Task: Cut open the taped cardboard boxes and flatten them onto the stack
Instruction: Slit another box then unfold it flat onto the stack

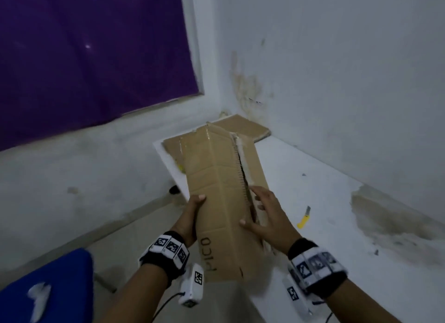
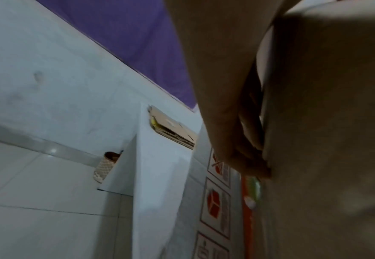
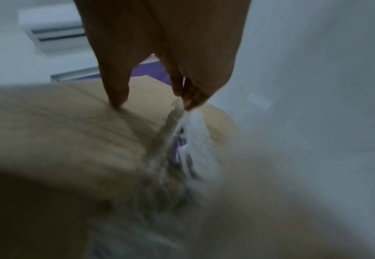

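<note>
I hold a long brown cardboard box (image 1: 216, 202) tilted up over the near edge of the white table (image 1: 325, 190). Its right seam (image 1: 242, 164) is split open, with white tape along the tear. My left hand (image 1: 192, 214) grips the box's left side, thumb on top, fingers (image 2: 244, 140) underneath against the box (image 2: 326, 122). My right hand (image 1: 265, 214) holds the right side, thumb pressed on the top face, fingers (image 3: 191, 94) at the split seam of the box (image 3: 71, 131). A stack of flattened cardboard (image 1: 240, 127) lies in the far table corner. The yellow utility knife (image 1: 304, 218) lies on the table, right of my hands.
White walls close the table's far and right sides, with a purple-covered window (image 1: 84, 58) to the left. A blue object (image 1: 48, 286) sits at lower left. Beside the table leg stand a woven basket (image 2: 105, 167) and a carton with red symbols (image 2: 217, 201).
</note>
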